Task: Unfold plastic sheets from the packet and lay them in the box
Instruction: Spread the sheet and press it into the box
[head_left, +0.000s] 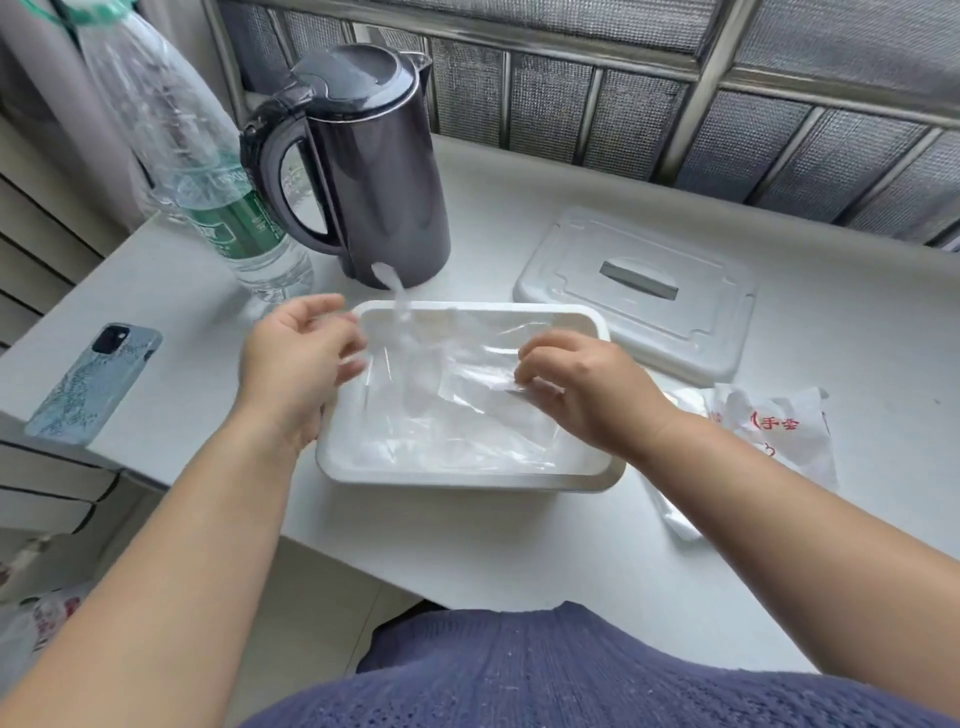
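Head view: plastic sheet (457, 384) is lying in box (467, 480) between both hands | right hand (587, 395) is pinching its right edge | left hand (296, 358) is curling at left edge, grip too blurred to tell | packet (769, 431) is hiding partly behind right forearm

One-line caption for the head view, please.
Left hand and right hand hold a plastic sheet over the white box; lid and packet alongside.

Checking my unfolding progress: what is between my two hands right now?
In the head view, a clear plastic sheet spans the gap between the left hand and the right hand, over the open white box.
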